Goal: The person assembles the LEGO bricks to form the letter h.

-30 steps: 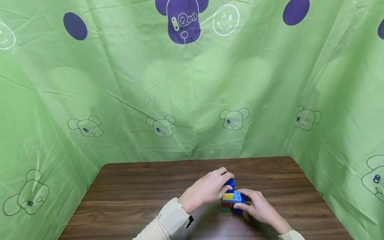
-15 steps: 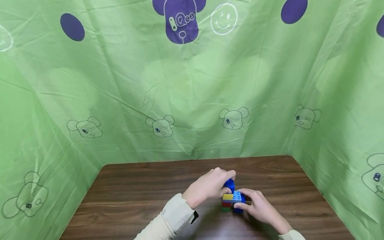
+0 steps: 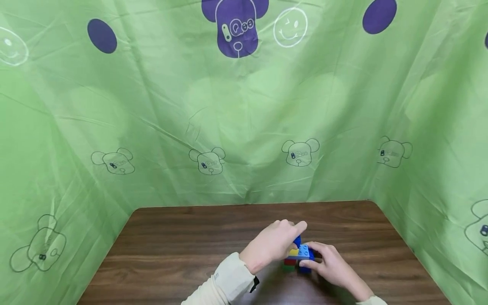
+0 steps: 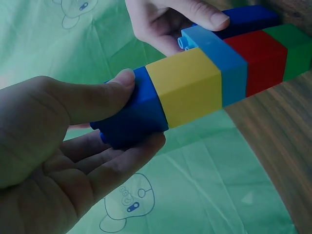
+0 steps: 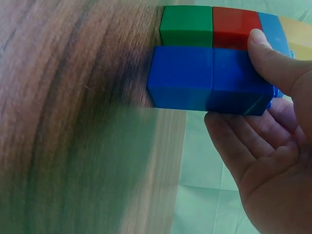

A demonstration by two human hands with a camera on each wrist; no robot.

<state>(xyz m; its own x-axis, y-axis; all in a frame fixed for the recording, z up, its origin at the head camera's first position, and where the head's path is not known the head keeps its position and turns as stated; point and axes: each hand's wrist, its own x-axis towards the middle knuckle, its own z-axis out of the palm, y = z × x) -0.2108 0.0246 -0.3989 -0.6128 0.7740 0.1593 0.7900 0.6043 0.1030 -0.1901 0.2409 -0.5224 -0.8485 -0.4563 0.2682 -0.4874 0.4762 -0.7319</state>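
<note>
My left hand (image 3: pixel 272 243) pinches a dark blue brick (image 4: pixel 139 109) between thumb and fingers. That brick sits right against the studded end of a yellow brick (image 4: pixel 187 83). Below the yellow come a light blue brick (image 4: pixel 229 73), a red brick (image 4: pixel 261 58) and a green brick (image 4: pixel 292 51) at the table. The light blue brick juts sideways, its bare studs showing in the head view. Beside this column stand two dark blue bricks, a lower one (image 5: pixel 180 78) and an upper one (image 5: pixel 241 80). My right hand (image 3: pixel 331 263) grips the upper one, thumb on one side, fingers on the other.
The brown wood-grain table (image 3: pixel 190 237) carries the brick build right of its middle, toward the front. A green printed curtain (image 3: pixel 244 106) rises behind the table and along both sides. A light sleeve (image 3: pixel 228 275) covers the left forearm.
My left hand and the dark blue brick have moved a little right and down, covering more of the yellow brick. The right hand keeps its grip; the head view has shifted slightly.
</note>
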